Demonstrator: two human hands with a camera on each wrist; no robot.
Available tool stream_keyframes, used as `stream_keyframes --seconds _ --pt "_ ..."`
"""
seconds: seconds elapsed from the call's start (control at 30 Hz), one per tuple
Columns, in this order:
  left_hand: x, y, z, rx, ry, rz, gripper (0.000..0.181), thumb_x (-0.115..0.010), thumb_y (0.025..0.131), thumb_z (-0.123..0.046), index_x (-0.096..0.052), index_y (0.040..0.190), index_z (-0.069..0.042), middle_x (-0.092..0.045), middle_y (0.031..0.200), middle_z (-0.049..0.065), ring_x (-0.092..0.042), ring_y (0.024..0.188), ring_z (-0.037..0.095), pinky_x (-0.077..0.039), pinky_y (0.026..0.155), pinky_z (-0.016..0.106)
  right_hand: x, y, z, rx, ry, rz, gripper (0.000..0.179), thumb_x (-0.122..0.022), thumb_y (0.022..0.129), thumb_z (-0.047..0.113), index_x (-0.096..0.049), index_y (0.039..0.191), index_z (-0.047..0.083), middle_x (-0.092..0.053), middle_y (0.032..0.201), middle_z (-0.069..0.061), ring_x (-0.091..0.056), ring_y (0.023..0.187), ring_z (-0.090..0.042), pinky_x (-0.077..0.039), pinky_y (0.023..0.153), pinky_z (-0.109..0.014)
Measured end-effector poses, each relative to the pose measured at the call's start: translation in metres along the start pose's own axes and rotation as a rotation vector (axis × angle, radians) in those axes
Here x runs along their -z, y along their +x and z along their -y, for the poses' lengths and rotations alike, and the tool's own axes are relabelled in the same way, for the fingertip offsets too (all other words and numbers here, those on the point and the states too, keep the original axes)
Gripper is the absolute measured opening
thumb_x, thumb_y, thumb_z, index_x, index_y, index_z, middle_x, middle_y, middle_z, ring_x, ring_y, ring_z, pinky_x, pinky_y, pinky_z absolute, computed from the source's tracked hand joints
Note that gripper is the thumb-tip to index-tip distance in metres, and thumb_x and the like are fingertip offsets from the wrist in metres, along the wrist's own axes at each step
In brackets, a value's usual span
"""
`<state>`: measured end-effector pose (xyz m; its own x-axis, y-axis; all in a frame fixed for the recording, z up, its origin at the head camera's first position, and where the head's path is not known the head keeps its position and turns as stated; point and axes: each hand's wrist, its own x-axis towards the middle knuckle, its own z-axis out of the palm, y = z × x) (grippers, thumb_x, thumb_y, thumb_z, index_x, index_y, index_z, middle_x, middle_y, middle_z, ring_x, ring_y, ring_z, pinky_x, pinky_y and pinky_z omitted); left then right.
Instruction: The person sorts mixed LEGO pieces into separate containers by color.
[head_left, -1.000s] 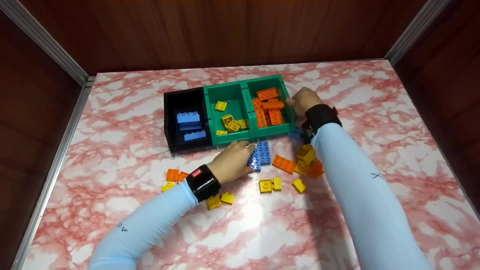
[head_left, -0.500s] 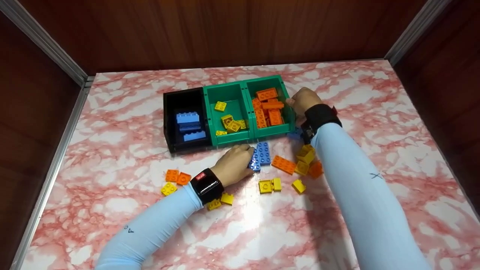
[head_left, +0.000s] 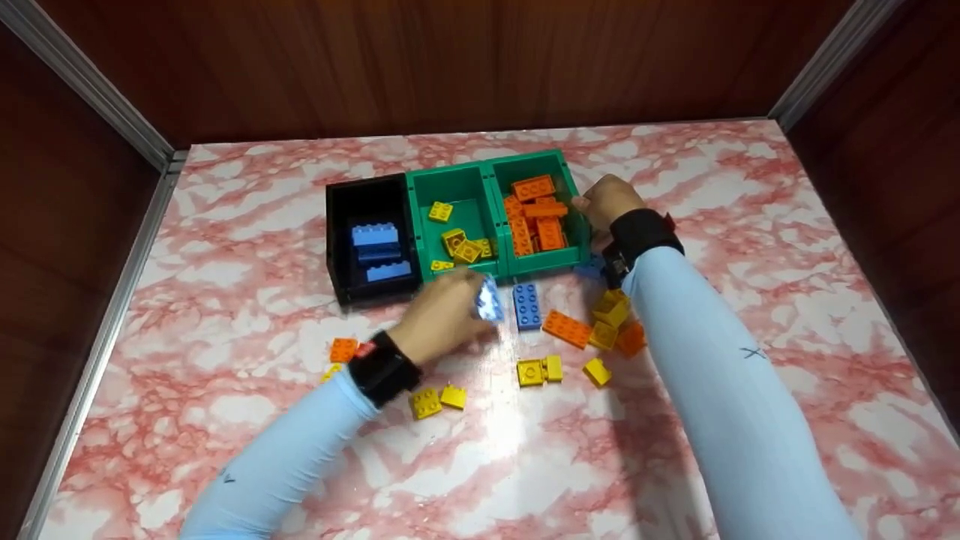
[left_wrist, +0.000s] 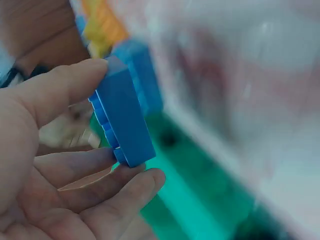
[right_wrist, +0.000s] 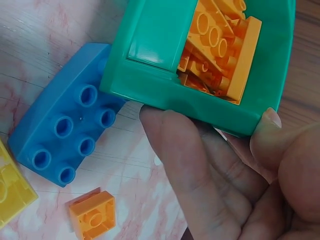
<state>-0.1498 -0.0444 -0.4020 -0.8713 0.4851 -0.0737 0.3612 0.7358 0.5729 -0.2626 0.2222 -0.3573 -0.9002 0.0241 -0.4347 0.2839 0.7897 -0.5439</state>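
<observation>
My left hand pinches a blue toy building brick between thumb and fingers, lifted just in front of the middle green bin. The left wrist view shows the brick's smooth side, with its studs facing the palm. At the right green bin, which contains orange bricks, my right hand grips the outer wall, thumb at the rim and fingers against the outside. Yellow bricks lie in the middle bin. The black bin on the left contains blue bricks.
On the marbled table, a blue brick and an orange brick lie before the bins. Another blue brick sits by the right bin's corner. Yellow bricks are scattered nearer. Orange bricks lie left, partly behind the left wrist.
My left hand has taken the blue brick from beside the other blue brick, lifted it and moved it left towards the bins. My right hand stays at the right bin.
</observation>
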Motion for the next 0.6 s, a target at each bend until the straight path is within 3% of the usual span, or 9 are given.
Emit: stream_keyframes --seconds 0.03,0.1,0.27,0.33,0.47,0.6 --pt "0.009 -0.002 0.002 0.034 -0.064 -0.011 0.070 -0.082 0.083 -0.021 -0.050 0.142 -0.001 -0.048 0.141 0.016 -0.063 0.103 0.024 -0.054 0.090 0.032 0.000 0.000 0.000 0.002 -0.010 -0.005 0.049 -0.043 0.107 0.030 -0.049 0.142 -0.003 -0.048 0.143 -0.025 -0.072 0.082 -0.033 -0.060 0.068 -0.042" --pt "0.030 -0.004 0.011 0.059 -0.103 -0.070 0.067 -0.080 0.085 -0.019 -0.050 0.141 0.000 -0.047 0.141 0.017 -0.063 0.102 0.025 -0.055 0.088 0.033 -0.002 0.001 -0.001 0.009 -0.028 -0.018 0.048 -0.043 0.107 0.031 -0.051 0.141 -0.003 -0.051 0.139 -0.025 -0.072 0.083 -0.033 -0.061 0.068 -0.041" --pt "0.088 0.003 0.045 0.096 0.049 -0.228 0.064 -0.078 0.088 -0.024 -0.052 0.137 0.008 -0.049 0.136 0.029 -0.053 0.120 0.039 -0.047 0.100 0.049 -0.003 0.003 -0.001 0.010 -0.046 -0.028 0.049 -0.042 0.107 0.031 -0.051 0.140 -0.004 -0.054 0.134 -0.026 -0.071 0.083 -0.033 -0.061 0.066 -0.040" --pt "0.105 0.009 0.059 0.153 0.066 -0.232 0.068 -0.078 0.088 -0.025 -0.049 0.139 0.009 -0.049 0.138 0.031 -0.050 0.124 0.042 -0.043 0.103 0.051 -0.002 0.003 -0.001 -0.007 -0.034 -0.016 0.049 -0.041 0.107 0.031 -0.049 0.141 -0.004 -0.053 0.135 -0.026 -0.071 0.086 -0.034 -0.061 0.066 -0.040" --pt "0.126 0.022 0.083 0.238 0.082 -0.197 0.074 -0.078 0.087 -0.028 -0.045 0.142 0.009 -0.048 0.141 0.029 -0.048 0.128 0.041 -0.040 0.107 0.050 0.000 0.003 0.000 -0.034 -0.011 0.012 0.050 -0.040 0.108 0.031 -0.047 0.143 -0.005 -0.049 0.140 -0.026 -0.070 0.091 -0.037 -0.061 0.068 -0.040" --pt "0.131 0.034 0.100 0.282 0.085 -0.208 0.067 -0.077 0.087 -0.029 -0.053 0.137 0.009 -0.057 0.132 0.026 -0.056 0.114 0.036 -0.044 0.102 0.049 -0.001 0.002 0.002 -0.031 -0.008 0.013 0.050 -0.041 0.108 0.030 -0.047 0.144 -0.003 -0.047 0.143 -0.025 -0.070 0.090 -0.036 -0.060 0.069 -0.041"
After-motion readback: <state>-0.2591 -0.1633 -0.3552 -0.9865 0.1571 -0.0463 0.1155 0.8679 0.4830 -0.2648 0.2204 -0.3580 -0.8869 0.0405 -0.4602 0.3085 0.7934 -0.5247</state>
